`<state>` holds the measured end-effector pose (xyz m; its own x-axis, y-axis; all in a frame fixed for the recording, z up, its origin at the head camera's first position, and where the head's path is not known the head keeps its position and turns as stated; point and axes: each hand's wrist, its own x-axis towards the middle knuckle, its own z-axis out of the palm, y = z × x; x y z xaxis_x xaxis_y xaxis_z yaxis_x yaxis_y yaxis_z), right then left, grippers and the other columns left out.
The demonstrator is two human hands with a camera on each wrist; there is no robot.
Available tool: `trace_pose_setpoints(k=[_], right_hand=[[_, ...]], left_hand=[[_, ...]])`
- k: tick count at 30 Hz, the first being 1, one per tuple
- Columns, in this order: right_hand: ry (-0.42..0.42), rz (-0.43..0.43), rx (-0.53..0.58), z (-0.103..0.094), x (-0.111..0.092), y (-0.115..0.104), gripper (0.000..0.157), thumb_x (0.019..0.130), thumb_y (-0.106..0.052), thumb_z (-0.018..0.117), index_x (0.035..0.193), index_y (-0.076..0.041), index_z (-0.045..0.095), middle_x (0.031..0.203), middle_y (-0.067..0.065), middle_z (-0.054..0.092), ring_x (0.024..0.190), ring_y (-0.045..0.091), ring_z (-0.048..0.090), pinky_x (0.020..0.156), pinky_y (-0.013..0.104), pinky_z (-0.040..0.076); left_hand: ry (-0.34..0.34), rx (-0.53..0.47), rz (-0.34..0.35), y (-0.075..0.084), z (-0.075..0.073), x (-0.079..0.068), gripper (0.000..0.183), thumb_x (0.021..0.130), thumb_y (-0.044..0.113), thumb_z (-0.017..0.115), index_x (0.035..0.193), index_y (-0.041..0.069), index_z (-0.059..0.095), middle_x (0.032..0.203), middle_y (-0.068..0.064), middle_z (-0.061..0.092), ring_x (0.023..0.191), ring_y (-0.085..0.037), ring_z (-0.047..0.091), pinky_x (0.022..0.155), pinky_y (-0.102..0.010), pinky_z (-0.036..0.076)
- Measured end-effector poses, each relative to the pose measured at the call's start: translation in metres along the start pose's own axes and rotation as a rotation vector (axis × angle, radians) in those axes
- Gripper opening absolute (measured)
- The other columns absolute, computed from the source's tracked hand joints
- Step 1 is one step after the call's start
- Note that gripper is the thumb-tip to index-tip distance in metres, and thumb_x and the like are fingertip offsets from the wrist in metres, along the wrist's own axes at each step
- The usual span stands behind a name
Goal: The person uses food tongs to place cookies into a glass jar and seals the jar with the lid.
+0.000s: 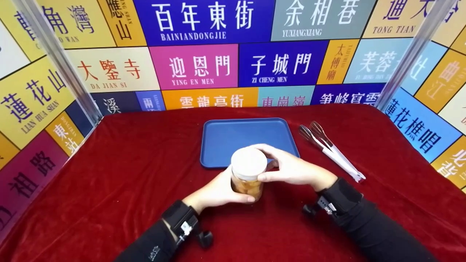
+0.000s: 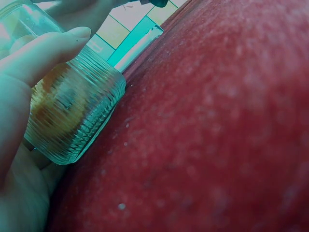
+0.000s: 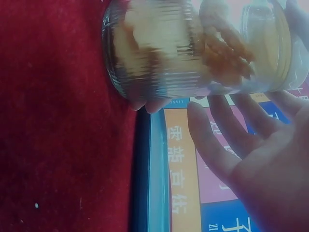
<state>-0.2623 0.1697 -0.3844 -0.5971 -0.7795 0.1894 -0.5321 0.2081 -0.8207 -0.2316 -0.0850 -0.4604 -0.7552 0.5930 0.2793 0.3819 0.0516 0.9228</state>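
A clear ribbed jar (image 1: 244,187) with a white lid (image 1: 249,162) stands roughly upright over the cloth, in front of the tray. Golden-brown pieces of food (image 3: 224,53), apparently pastries or cookies, show through its wall. My left hand (image 1: 218,191) grips the lower body, thumb across the near side; the left wrist view has the thumb pressed along the glass (image 2: 104,77). From the right, my right hand (image 1: 291,165) holds the lid, thumb at its near edge and fingers round the far side. The palm side of the right hand (image 3: 260,150) shows in the right wrist view.
Behind the jar lies a blue rectangular tray (image 1: 218,145). Tongs (image 1: 331,149) with white handles rest to its right. Dark red cloth (image 1: 138,163) covers the table, and a wall of coloured sign panels (image 1: 196,67) stands behind, with metal posts at both back corners.
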Motion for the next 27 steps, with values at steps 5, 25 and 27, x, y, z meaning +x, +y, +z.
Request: trace_pose_setpoints(k=[5,25,27], right_hand=[[0.011,0.006,-0.018,0.001,0.0,0.0,0.076,0.095,-0.027,0.083,0.158,-0.011,0.043,0.151,0.006,0.056,0.135,0.021,0.053,0.1,0.046,0.057],[0.076,0.004,-0.117,0.013,0.002,-0.005,0.078,0.091,-0.027,0.088,0.155,-0.015,0.045,0.148,-0.001,0.058,0.136,0.019,0.054,0.108,0.045,0.052],[0.064,-0.002,-0.111,0.011,0.001,-0.003,0.08,0.092,-0.029,0.087,0.157,-0.015,0.043,0.15,0.0,0.057,0.137,0.019,0.053,0.107,0.045,0.053]], left_hand=[[0.003,0.011,-0.008,0.0,0.0,0.0,0.1,0.078,0.01,0.096,0.158,0.015,0.036,0.147,0.004,0.058,0.136,-0.013,0.055,0.121,-0.034,0.039],[0.001,0.041,-0.002,0.001,-0.001,-0.001,0.1,0.079,0.014,0.096,0.159,0.013,0.036,0.144,0.003,0.06,0.135,-0.014,0.055,0.122,-0.035,0.037],[0.005,0.042,-0.005,0.001,-0.001,-0.001,0.101,0.079,0.014,0.096,0.159,0.014,0.035,0.144,0.004,0.06,0.135,-0.013,0.055,0.122,-0.035,0.037]])
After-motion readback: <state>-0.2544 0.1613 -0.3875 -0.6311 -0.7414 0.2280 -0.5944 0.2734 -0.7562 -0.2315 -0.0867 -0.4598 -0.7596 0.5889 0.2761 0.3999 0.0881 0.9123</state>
